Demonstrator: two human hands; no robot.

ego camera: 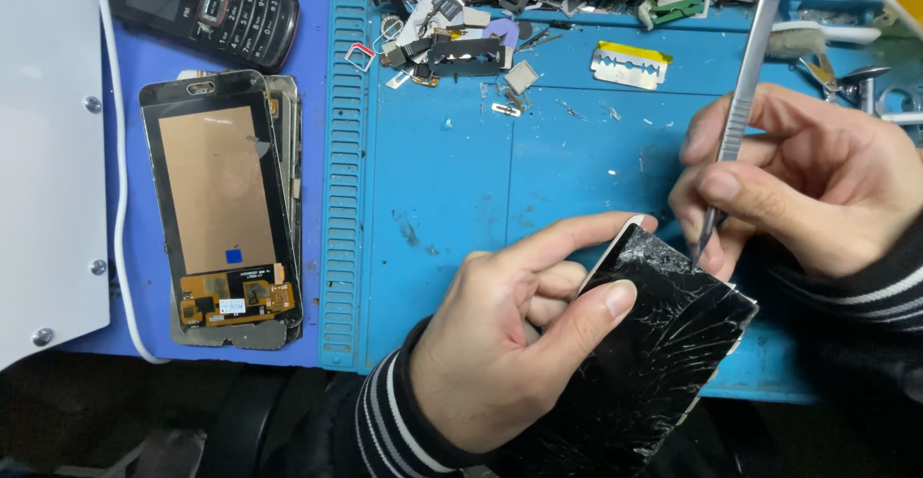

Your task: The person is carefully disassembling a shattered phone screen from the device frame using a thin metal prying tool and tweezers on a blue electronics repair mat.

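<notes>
My left hand (510, 334) grips a smartphone with a shattered black screen (663, 334), thumb pressed on the glass and forefinger along its top edge. The phone is tilted over the front edge of a blue work mat (452, 189). My right hand (817, 180) holds metal tweezers (740, 103) like a pen. The tweezer tip touches the cracked glass near the phone's upper right corner.
To the left lies a stack of removed phone screens (226, 204), with a black keypad phone (207, 7) above it. A razor blade (630, 64) and small loose parts (452, 40) lie at the back of the mat. A white panel (43, 151) stands at far left.
</notes>
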